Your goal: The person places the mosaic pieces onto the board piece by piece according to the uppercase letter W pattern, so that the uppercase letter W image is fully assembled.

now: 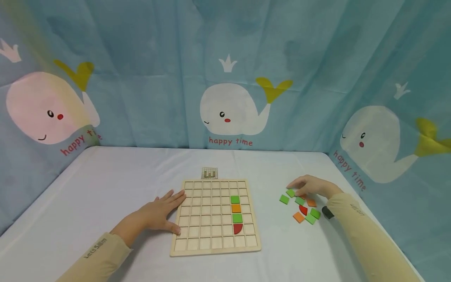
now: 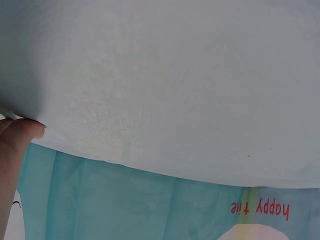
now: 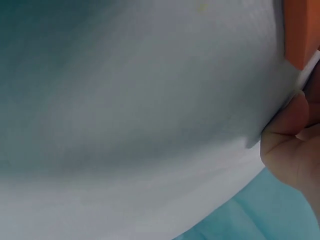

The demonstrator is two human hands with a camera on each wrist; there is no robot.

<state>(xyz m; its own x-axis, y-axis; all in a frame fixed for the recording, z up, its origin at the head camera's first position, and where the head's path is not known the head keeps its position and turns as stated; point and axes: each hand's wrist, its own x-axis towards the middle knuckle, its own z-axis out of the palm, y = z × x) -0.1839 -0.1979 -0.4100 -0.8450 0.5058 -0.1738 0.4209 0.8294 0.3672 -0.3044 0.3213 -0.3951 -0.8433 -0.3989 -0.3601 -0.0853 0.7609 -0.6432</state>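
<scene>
My left hand lies with spread fingers on the left edge of a square wooden grid board. In one column of the board sit a green tile, an orange tile, another green tile and a red quarter-circle tile. My right hand reaches down over loose tiles right of the board. Its thumb and finger are beside a green square tile; I cannot tell whether they pinch it. Close by the right fingers in the right wrist view shows an orange tile.
A small pattern card lies behind the board. Around the right hand are several more green, orange and red tiles, including a red quarter circle. A dark object sits by the right sleeve. A blue whale-print curtain borders the white table.
</scene>
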